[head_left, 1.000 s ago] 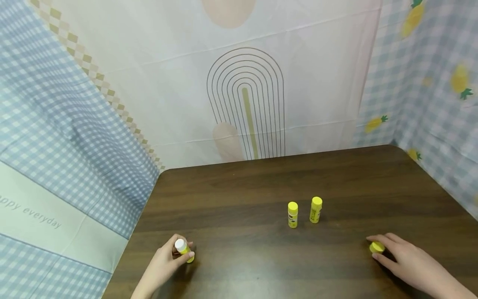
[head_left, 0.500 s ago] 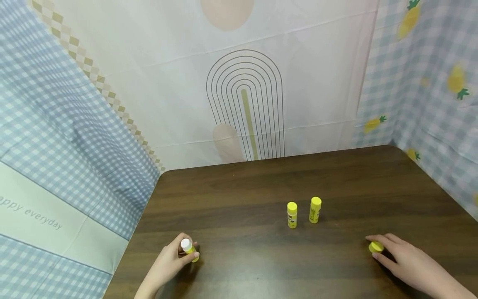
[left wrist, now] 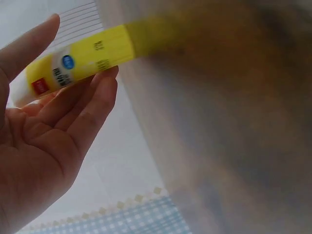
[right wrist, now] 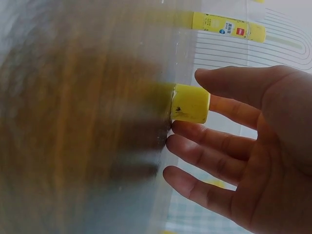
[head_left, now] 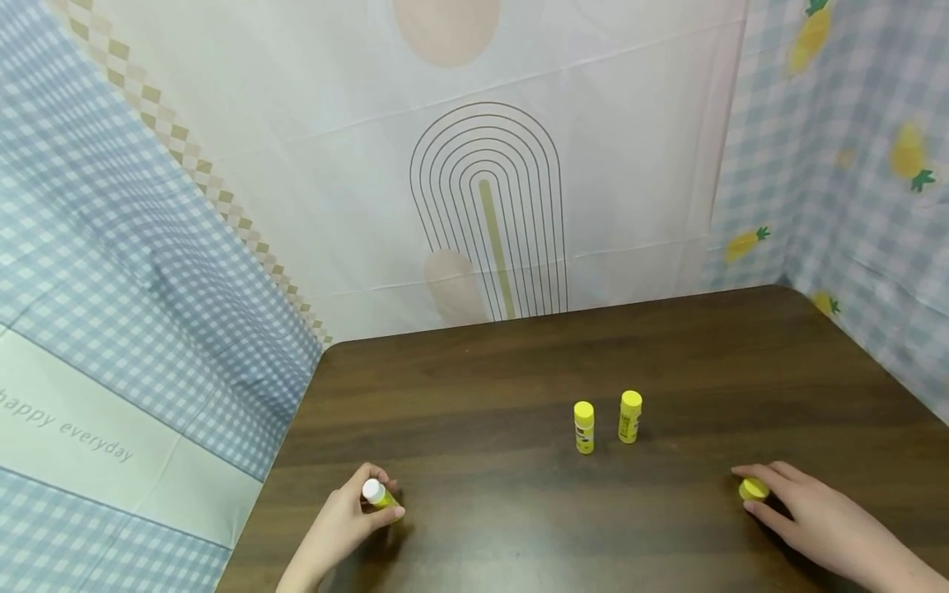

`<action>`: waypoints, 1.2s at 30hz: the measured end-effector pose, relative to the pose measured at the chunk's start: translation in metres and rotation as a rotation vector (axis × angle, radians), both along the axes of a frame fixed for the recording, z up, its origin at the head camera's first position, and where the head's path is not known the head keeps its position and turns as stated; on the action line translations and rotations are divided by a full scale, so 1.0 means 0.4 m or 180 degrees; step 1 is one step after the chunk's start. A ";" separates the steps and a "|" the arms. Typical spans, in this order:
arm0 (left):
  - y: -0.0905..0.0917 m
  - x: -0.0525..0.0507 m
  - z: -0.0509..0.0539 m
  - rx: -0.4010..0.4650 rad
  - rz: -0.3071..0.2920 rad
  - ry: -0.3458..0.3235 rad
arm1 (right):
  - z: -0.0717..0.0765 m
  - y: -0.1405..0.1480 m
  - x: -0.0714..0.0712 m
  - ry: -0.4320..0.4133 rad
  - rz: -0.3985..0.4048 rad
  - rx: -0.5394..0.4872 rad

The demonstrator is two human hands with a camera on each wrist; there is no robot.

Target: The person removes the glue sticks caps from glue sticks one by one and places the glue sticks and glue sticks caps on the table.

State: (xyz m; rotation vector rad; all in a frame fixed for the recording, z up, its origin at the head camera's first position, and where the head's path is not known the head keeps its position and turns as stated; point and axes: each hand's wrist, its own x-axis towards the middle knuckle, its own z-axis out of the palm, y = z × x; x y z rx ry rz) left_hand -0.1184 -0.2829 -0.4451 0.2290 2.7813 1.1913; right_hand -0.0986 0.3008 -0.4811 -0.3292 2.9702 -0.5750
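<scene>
A yellow glue stick with a white upper end (head_left: 383,499) stands on the table at the left. My left hand (head_left: 346,517) curves around it; in the left wrist view the thumb is apart from the glue stick (left wrist: 92,56) and the fingers lie behind it. At the right, a short yellow cap (head_left: 754,490) rests on the table within my right hand (head_left: 815,512). The right wrist view shows the thumb just beside the cap (right wrist: 191,104), with a small gap, and the other fingers spread around it.
Two more yellow glue sticks stand upright side by side between the hands, one at the left (head_left: 584,430) and one at the right (head_left: 629,418). The dark wooden table (head_left: 474,379) has patterned curtains at its back and sides.
The left hand and its glue stick have shifted right a little; lately the thumb has moved further, covering the stick's lower end in the head view. The right hand and cap have stayed put.
</scene>
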 end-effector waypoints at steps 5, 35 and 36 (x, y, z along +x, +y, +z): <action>0.000 0.005 0.047 -0.0108 0.0186 0.0214 | -0.001 0.002 0.001 -0.0005 -0.0009 -0.0002; 0.382 -0.121 0.121 0.0487 -0.0799 0.0651 | 0.003 0.005 0.004 0.0010 -0.0024 -0.0073; 0.395 -0.131 0.117 0.0518 -0.0843 0.0608 | 0.003 0.005 0.005 -0.0004 -0.0024 -0.0068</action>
